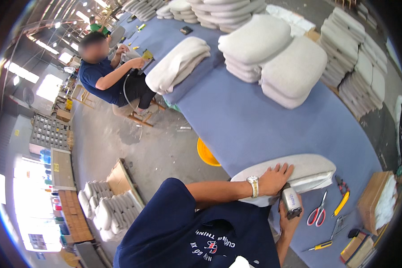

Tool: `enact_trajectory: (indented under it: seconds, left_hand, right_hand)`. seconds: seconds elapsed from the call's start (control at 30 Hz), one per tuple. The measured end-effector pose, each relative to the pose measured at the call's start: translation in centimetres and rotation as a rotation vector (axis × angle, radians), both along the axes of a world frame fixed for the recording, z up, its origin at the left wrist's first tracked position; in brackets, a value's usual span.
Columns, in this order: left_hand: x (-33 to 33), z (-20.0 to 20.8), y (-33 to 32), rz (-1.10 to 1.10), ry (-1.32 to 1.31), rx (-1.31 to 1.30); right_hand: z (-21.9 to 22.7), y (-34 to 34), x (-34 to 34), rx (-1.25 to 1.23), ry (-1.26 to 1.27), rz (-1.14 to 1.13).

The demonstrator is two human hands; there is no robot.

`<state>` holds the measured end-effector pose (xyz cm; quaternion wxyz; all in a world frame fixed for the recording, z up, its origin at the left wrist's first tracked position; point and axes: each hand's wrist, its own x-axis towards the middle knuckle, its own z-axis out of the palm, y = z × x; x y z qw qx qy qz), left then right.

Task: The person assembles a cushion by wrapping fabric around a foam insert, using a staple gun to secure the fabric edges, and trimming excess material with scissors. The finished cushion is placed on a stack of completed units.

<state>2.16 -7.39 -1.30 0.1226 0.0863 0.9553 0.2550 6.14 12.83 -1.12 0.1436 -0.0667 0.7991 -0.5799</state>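
A light grey upholstered seat pad [299,166] lies at the near edge of the blue-covered table [263,129]. My left hand [277,178], with a metal watch on its wrist, rests flat on the pad with fingers spread. In my right hand [295,214] is a staple gun [292,203], its nose close to the pad's near edge; whether it touches cannot be seen. Right of the gun lie red-handled scissors [317,215] and yellow-handled pliers [342,201]. A yellow-handled screwdriver [321,245] lies closer to me.
Stacked grey pads [295,71] stand farther along the table, beside folded grey fabric [178,64]. A cardboard box [374,201] is at the right edge. A seated co-worker [107,71] works at the table's left side. A yellow tub [207,152] and more pads [111,210] are below table level.
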Motion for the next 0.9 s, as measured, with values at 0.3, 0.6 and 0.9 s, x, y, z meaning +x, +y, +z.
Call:
enact_trajectory:
  seconds: [0.3,0.6,0.9]
  left_hand:
    - [-3.6,2.6,-1.4,-0.235,-0.026,-0.008]
    - [-6.1,0.3,-5.1,-0.270,0.000,0.069]
    - [-9.4,-4.4,-9.8,-0.509,-0.478,0.604]
  right_hand:
    - [0.9,-2.9,0.5,-0.147,-0.100,-0.323]
    - [-1.8,-6.7,-0.8,-0.081,0.021,-0.361]
    - [-1.8,-4.2,1.5,0.056,-0.157,-0.452]
